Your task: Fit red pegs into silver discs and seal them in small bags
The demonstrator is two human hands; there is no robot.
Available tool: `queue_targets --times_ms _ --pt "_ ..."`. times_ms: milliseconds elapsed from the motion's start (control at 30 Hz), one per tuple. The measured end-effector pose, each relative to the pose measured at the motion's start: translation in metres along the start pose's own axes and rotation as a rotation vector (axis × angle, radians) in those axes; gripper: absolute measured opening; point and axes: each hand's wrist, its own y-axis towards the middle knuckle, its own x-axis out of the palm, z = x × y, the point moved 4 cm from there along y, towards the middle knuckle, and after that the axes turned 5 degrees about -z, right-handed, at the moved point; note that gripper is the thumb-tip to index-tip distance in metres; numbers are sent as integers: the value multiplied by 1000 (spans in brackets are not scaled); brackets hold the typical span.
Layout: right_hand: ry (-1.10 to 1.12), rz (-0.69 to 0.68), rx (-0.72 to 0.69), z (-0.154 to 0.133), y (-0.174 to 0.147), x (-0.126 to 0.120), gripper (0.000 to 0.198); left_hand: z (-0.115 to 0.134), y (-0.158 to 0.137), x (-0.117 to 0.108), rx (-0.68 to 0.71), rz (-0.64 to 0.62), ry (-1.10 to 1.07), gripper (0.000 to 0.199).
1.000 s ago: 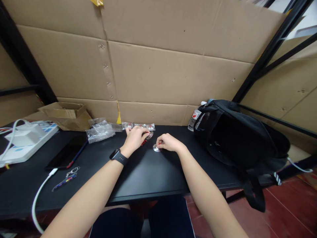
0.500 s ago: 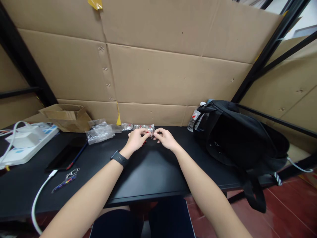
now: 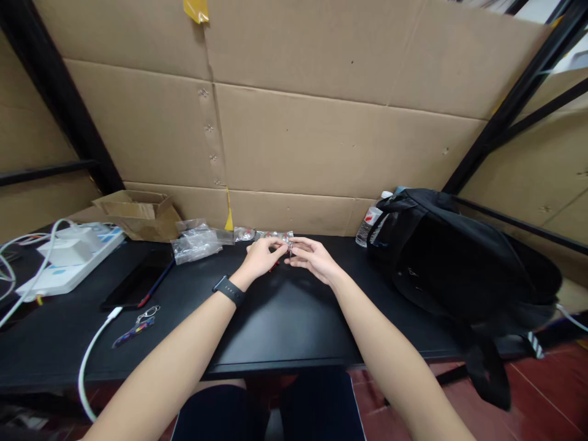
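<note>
My left hand [image 3: 263, 257], with a dark watch [image 3: 229, 289] at its wrist, pinches a small metal ring [image 3: 290, 248] between thumb and fingertips. A small red piece [image 3: 274, 266] shows just under this hand; whether it hangs from the ring I cannot tell. My right hand [image 3: 315, 260] is closed on the ring's other side, its fingers fairly straight and their tips against it. The fingers hide most of the ring. Just behind the hands lies a row of small clear packets [image 3: 269, 236] with shiny round items inside.
On the black table [image 3: 285, 331] are crumpled plastic bags [image 3: 197, 241], an open cardboard box [image 3: 142, 214], a phone [image 3: 138, 278], a keychain with a clip [image 3: 138, 327] and a white power strip [image 3: 76, 263]. A water bottle [image 3: 369, 222] and black backpack [image 3: 459, 263] stand right. Cardboard [image 3: 294, 147] walls the back.
My right fingers have straightened from a curled pinch, still at the ring. My left hand keeps its pinch. The whole view has shifted slightly, with things appearing further right.
</note>
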Motion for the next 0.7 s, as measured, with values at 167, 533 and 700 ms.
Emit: queue_targets --times_ms 167,533,700 --pt "3 8 -45 -8 -3 7 58 -21 3 -37 -5 131 144 35" --pt "-5 41 -80 -14 -3 -10 51 -107 -24 -104 -485 209 805 25" --pt "-21 87 -105 -19 -3 -18 53 -78 -20 -104 -385 367 735 12"
